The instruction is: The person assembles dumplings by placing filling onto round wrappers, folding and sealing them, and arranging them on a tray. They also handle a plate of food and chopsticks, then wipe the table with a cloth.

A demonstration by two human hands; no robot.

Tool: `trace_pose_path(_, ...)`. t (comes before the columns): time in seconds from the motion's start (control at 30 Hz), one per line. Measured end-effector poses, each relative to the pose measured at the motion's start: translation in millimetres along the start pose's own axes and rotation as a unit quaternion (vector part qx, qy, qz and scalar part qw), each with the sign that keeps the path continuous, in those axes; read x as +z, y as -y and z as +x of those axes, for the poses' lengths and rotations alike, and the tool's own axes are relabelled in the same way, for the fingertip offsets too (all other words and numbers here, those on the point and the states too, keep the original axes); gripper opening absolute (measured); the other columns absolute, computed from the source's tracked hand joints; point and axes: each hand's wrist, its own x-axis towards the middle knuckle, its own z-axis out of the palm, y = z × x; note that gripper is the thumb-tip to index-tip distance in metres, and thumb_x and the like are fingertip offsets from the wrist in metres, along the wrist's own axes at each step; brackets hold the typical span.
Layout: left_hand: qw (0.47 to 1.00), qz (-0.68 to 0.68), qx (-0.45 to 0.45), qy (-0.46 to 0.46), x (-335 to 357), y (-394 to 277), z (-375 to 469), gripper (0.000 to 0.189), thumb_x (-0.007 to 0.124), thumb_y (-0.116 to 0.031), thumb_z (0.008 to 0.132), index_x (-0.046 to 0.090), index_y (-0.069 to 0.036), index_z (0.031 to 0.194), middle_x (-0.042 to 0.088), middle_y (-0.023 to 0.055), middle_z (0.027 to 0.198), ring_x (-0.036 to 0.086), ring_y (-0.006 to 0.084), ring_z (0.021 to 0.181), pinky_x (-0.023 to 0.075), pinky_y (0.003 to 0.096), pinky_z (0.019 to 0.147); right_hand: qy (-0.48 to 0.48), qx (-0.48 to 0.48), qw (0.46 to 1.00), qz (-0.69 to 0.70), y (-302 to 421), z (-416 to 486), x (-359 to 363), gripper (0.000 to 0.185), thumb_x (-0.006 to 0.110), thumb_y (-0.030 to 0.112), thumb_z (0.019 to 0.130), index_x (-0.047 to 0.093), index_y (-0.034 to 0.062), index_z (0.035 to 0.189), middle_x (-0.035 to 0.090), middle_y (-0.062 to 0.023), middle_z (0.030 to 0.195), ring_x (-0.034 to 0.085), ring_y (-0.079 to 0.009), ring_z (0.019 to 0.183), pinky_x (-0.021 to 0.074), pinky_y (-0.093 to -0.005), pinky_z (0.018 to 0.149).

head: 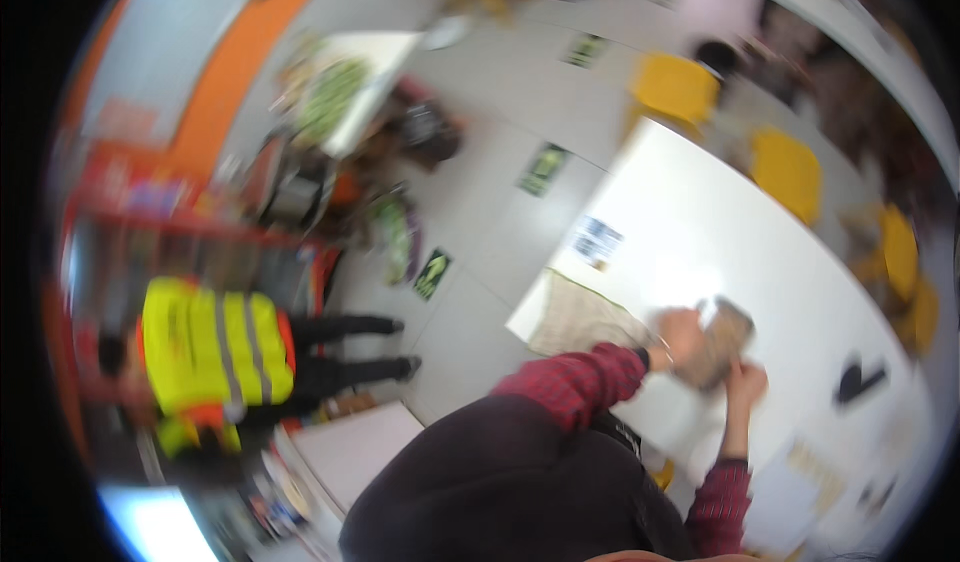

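Note:
A blurred brownish packet (726, 337) with a white patch sits between my hands over the white table (697, 202). My left hand (679, 335) is shut on its left side, and a bracelet shows at that wrist. The fingertips of my right hand (748, 383) pinch the packet's lower right edge. Motion blur hides what the packet contains. A beige cloth (581, 314) with a green edge lies just left of my left hand, partly behind the forearm. Beyond the cloth lies a small printed sheet (598, 242). Right of my right hand is a black object (859, 380), too blurred to name.
Yellow stools (786, 172) line the table's far side. A person in a yellow reflective vest (217, 344) stands at left near red shelving (202, 224). Green vegetables lie on another white table (397, 48). Pale paper (784, 491) rests at the lower right.

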Motion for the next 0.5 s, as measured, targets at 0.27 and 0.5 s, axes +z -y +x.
trace_pose_path(0.27,0.998,-0.056,-0.038,0.001,-31.0,43.6,-26.7,0.019,0.072,-0.013,0.068,0.070,-0.004,0.084,0.070,0.0205,0.079,0.070,0.0371,0.078,0.0555,0.0462,0.069,0.130,0.039,0.938,0.320,13.1,-15.9,13.0,0.022,0.071,0.012,0.089,0.070,-0.0088,0.083,0.064,-0.0098,0.062,0.058,-0.0148,0.046,0.0489,-0.0279,0.041)
trace_pose_path(0.5,0.992,-0.096,-0.062,-0.061,-26.5,77.7,-45.7,0.023,0.072,-0.013,0.070,0.067,-0.002,0.090,0.068,0.0189,0.081,0.068,0.0365,0.081,0.0548,0.0467,0.073,0.099,0.057,0.930,0.349,41.2,-40.1,36.4,0.016,0.068,0.009,0.091,0.068,-0.0070,0.086,0.062,-0.0066,0.061,0.056,-0.0130,0.045,0.0458,-0.0256,0.039)
